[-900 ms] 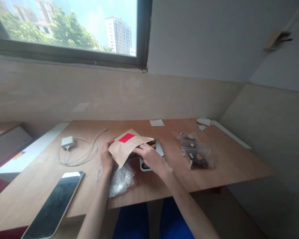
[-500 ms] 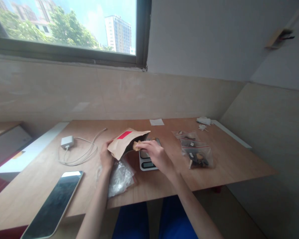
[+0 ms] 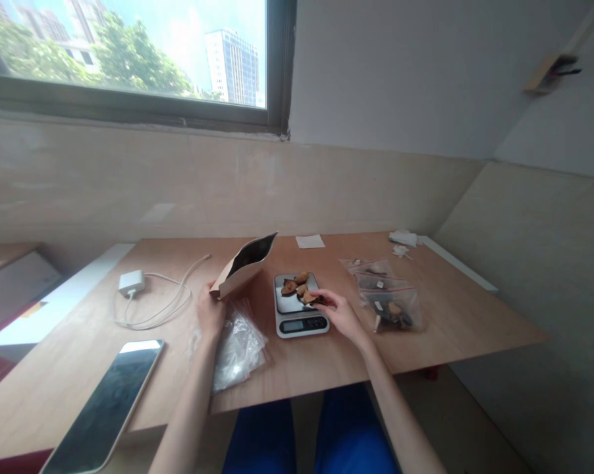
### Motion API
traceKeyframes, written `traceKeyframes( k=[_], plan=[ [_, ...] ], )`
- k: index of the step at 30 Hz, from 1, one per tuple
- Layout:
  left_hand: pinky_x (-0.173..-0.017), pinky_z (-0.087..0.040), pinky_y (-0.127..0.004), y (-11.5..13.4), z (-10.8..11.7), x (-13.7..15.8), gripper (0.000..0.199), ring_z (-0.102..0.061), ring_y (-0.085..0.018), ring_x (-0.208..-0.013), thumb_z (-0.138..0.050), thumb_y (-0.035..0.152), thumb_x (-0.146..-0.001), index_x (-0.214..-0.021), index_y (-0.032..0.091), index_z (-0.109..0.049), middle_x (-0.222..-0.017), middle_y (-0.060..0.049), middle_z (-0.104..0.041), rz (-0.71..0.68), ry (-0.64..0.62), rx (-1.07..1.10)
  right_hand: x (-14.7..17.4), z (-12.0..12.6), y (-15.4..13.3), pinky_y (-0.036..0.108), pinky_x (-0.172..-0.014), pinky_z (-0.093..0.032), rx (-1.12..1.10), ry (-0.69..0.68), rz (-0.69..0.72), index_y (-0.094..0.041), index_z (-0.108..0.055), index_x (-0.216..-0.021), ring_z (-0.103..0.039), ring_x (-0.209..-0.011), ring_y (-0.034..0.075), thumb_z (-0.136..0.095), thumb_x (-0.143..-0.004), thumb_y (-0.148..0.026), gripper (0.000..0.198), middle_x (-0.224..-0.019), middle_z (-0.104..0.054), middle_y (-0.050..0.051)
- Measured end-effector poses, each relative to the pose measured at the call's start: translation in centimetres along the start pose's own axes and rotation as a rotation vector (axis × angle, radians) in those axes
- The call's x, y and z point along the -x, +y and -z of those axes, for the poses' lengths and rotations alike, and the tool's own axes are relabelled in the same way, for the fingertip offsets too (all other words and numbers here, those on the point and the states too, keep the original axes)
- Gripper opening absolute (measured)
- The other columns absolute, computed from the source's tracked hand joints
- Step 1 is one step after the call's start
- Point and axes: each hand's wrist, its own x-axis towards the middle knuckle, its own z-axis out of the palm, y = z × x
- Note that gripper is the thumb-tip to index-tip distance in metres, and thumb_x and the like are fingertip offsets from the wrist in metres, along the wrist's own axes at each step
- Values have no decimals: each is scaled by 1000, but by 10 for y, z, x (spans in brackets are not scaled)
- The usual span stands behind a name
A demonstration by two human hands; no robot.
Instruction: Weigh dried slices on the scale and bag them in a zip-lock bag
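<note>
My left hand [image 3: 211, 311] grips the lower left part of a brown paper pouch [image 3: 238, 279], tilted with its dark mouth gaping upward. Several dried brown slices [image 3: 289, 288], perhaps mushroom, lie on the metal plate of a white digital kitchen scale [image 3: 286, 322]. Over the plate's right edge, my right hand [image 3: 340, 314] has its thumb and fingers closed on a dried slice [image 3: 319, 301] beside the others. Clear zip bags [image 3: 238, 352] lie flat under the pouch, near my left wrist. The digits on the scale's display are too faint to read.
Filled zip bags [image 3: 394, 311] with dark dried pieces lie on the right. A white charger [image 3: 131, 282] with its cable and a large phone [image 3: 110, 401] are at left. White paper [image 3: 309, 241] lies at the back, crumpled tissue [image 3: 403, 239] at the back right. The wooden table [image 3: 455, 322] ends near my legs.
My right hand has moved from the pouch's mouth down and right to the scale plate with a dried slice. The pouch has tipped back, its mouth now facing up.
</note>
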Motion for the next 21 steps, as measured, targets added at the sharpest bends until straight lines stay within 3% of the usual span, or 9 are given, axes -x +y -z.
traceKeyframes(
  k=[12,21],
  plan=[
    [-72,-46,-36,-2,0,-1,29,-60,-26,-82,-52,31,-66,-91,18,-55,-86,-8,-63,-4,6,13,-16,-4,18,35,-94,-43,172,-11,122,-19,-64,-103,-59,-106,20,-58,-77,-18,26,-111,-65,8],
    [-72,-46,-36,1,0,-1,30,-60,-27,-84,-53,30,-66,-94,19,-55,-87,-7,-64,12,-3,-7,-15,-6,5,33,-89,-46,146,62,94,-18,-65,-102,-61,-100,19,-49,-85,-30,26,-107,-67,9]
  ],
)
